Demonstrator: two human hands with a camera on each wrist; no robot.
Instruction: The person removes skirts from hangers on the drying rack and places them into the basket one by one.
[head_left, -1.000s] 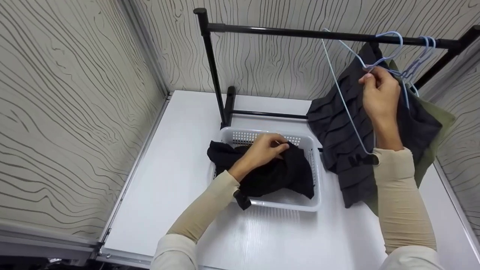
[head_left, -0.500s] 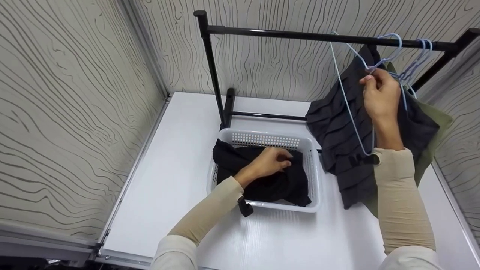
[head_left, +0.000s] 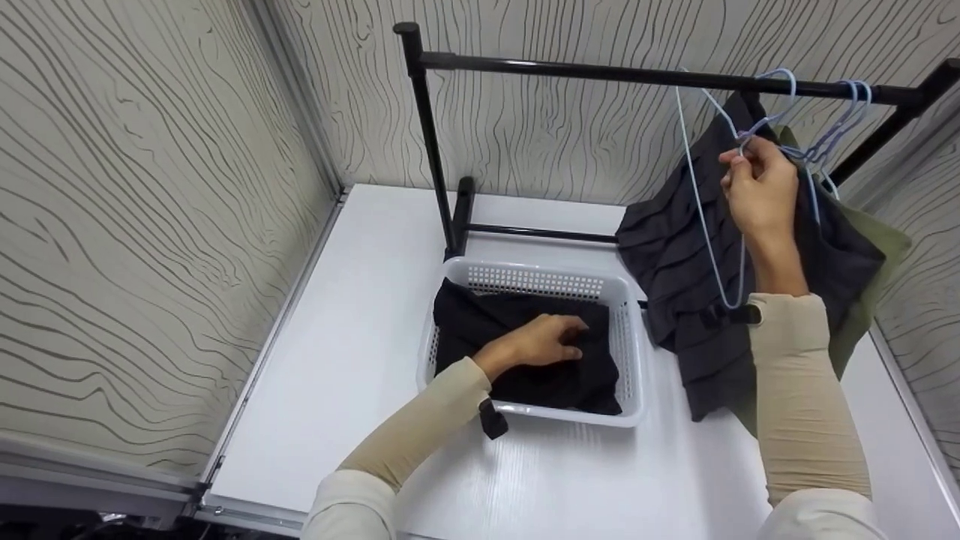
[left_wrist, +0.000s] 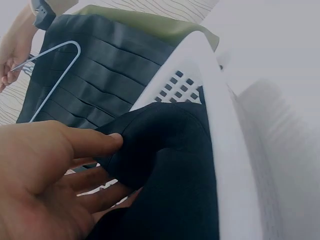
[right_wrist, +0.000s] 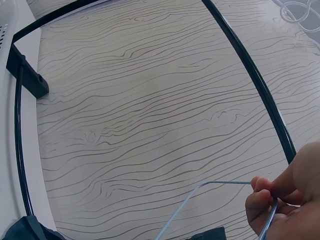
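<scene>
Far left, a wood-grain patterned wall panel (head_left: pixel 150 225) borders the white table (head_left: pixel 337 337). The left upright (head_left: pixel 432 150) of a black rack stands behind the white basket (head_left: pixel 532 281); the rack's rail (head_left: pixel 570 70) runs from this upright to the far right. The basket rests on the table and has perforated walls. A dark garment (head_left: pixel 472 322) lies inside it, bunched, with one corner raised at the basket's left end.

The left hand (head_left: pixel 536 341) rests over this garment within the basket. Thumb and fingers are partly bent and spaced apart; in the left wrist view the thumb tip touches the cloth while the other fingertips are hidden by a fold. Whether the cloth is gripped cannot be determined.

To the right, the right hand (head_left: pixel 765 191) is raised just below the rail. Thumb and fingers are closed in a pinch on the light-blue wire hanger (right_wrist: pixel 225 182), whose frame extends in front of a dark pleated garment (head_left: pixel 694 367). Farther right, other blue hangers (head_left: pixel 812 154) hook over the rail, and an olive-green garment (head_left: pixel 892 240) shows behind the dark cloth
</scene>
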